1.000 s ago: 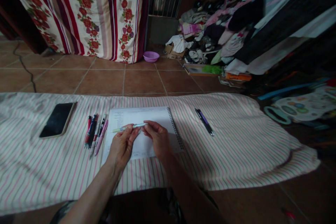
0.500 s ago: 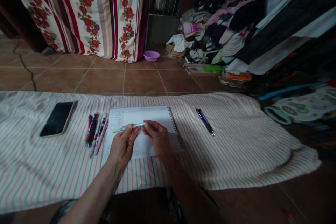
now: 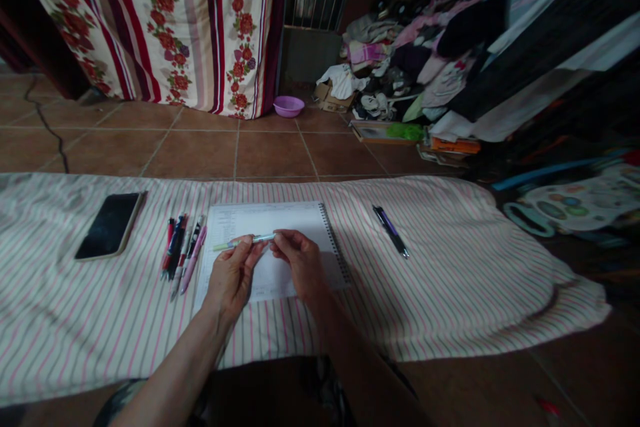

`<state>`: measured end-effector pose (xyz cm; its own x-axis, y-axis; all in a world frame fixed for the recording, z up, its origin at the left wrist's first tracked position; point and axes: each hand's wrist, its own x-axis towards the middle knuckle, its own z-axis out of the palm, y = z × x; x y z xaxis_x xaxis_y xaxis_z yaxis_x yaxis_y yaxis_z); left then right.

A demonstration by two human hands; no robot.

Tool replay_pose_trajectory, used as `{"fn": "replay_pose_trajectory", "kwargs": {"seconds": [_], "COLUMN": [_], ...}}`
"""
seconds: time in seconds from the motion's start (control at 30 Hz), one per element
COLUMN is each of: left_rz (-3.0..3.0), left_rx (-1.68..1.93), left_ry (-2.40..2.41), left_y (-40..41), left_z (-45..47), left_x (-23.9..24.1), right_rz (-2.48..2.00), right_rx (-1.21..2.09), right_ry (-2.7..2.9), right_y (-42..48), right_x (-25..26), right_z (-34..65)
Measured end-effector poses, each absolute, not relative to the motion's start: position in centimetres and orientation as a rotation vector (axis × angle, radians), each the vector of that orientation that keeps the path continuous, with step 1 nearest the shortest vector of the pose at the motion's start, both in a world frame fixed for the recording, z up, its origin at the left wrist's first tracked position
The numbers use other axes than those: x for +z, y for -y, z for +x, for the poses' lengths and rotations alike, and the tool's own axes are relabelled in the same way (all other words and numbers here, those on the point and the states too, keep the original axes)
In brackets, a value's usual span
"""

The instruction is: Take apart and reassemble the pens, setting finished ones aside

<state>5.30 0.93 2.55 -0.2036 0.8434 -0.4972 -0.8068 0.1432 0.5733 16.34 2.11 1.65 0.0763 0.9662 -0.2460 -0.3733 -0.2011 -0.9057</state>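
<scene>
A light green and pale blue pen [image 3: 262, 238] is held nearly level between my two hands, over a spiral notebook [image 3: 300, 217] that lies open to a white page. My left hand [image 3: 236, 273] pinches the pen near its middle, its green end sticking out to the left. At the other end, the fingertips of my right hand [image 3: 300, 260] are closed on the pale blue tip. Several pens [image 3: 183, 257] lie in a bunch left of the notebook, a pink one [image 3: 194, 260] closest to it. One black and purple pen [image 3: 391, 232] rests alone to the right.
A phone [image 3: 109, 225] lies at the left on the striped cloth [image 3: 450, 280]. Beyond, on the tiled floor, are a purple basin [image 3: 289, 106], a flowered curtain [image 3: 200, 27] and a heap of clothes [image 3: 400, 60] at the right.
Almost nothing differs. The pen has shifted very slightly to the left, with both hands keeping their hold on it.
</scene>
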Motion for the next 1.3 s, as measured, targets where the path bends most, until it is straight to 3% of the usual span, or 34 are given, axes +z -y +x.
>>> {"fn": "replay_pose_trajectory", "kwargs": {"seconds": [1.3], "left_rz": [0.022], "left_rx": [1.507], "left_ry": [-0.912], "left_y": [-1.08], "left_z": [5.13], "left_x": [1.97], "right_rz": [-1.086], "right_rx": [1.494], "right_ry": [0.759], "right_y": [-2.11], "right_x": [1.33], "right_z": [16.63]}}
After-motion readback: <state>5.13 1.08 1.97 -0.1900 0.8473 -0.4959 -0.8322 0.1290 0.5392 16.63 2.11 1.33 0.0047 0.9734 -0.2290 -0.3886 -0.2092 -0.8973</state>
